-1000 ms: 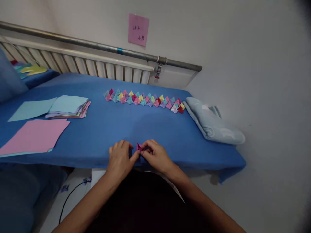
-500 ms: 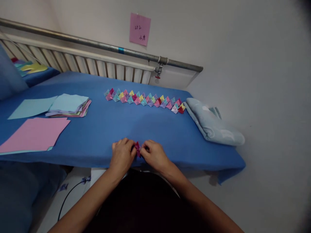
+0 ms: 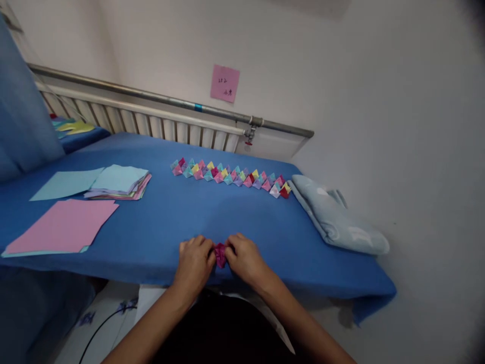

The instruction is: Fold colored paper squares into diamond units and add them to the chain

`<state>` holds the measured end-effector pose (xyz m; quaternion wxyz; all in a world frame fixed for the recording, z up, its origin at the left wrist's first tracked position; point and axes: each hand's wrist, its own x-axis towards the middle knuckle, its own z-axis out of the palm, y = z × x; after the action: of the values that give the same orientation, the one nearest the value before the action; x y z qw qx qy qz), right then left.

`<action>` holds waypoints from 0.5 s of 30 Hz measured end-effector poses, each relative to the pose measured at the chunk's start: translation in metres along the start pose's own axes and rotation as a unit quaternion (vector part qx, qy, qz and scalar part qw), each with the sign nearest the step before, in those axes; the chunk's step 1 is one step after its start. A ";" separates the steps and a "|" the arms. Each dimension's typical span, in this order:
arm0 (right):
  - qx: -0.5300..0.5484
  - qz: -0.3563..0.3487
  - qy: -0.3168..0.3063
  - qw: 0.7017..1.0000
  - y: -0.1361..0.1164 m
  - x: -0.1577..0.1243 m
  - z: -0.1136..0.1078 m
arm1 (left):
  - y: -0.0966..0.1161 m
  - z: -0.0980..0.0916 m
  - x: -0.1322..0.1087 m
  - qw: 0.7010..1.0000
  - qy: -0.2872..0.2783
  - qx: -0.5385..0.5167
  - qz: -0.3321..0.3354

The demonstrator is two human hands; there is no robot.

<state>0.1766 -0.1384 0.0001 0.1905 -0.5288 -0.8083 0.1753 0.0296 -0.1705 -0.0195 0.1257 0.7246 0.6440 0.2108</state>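
Observation:
Between my two hands, close to the front edge of the blue-covered table (image 3: 166, 227), is a small folded piece of magenta paper (image 3: 220, 256). My left hand (image 3: 195, 260) pinches its left side, and my right hand (image 3: 244, 255) pinches its right side. The fingertips partly hide the piece, so its exact folded shape is hard to make out. Beyond my hands, several small folded paper pieces (image 3: 228, 179) in pink, teal, yellow, purple and red stand packed together in long rows.
Pink paper sheets (image 3: 62, 225) and a stack of coloured paper (image 3: 120, 179) lie to the left. A folded pale blue blanket (image 3: 337, 217) rests at the right end. Behind the table run a radiator (image 3: 151, 124) and a metal pipe (image 3: 140, 93). A pink note (image 3: 225, 83) hangs on the wall.
The magenta paper now looks wider and shows more of its face between my fingers; before, it was a narrow shape. The whole view has shifted, with everything lower in the picture.

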 end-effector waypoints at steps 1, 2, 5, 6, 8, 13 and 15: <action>-0.005 0.001 0.004 1.000 0.001 0.000 0.001 | 0.001 -0.001 0.000 1.000 -0.001 -0.003 0.000; -0.005 0.002 0.004 1.000 0.002 -0.001 0.001 | 0.001 -0.001 0.001 1.000 -0.002 -0.003 -0.002; -0.014 -0.010 0.001 1.000 0.003 -0.002 0.003 | 0.003 -0.005 0.003 1.000 -0.011 0.008 -0.005; -0.021 -0.014 0.002 1.000 0.004 -0.002 0.003 | 0.004 -0.006 0.004 1.000 -0.014 0.012 -0.006; -0.030 -0.017 0.004 0.999 0.004 -0.001 0.004 | 0.004 -0.007 0.007 1.000 -0.019 0.020 -0.004; -0.024 -0.010 -0.009 1.000 0.002 0.004 0.002 | 0.005 -0.006 0.012 0.999 -0.018 0.036 0.012; -0.021 0.001 -0.016 1.000 0.001 0.006 0.001 | 0.005 -0.005 0.012 0.999 -0.017 0.031 0.019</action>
<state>0.1744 -0.1322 -0.0005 0.1663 -0.5310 -0.8141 0.1663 0.0325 -0.1597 -0.0112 0.1103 0.7437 0.6341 0.1808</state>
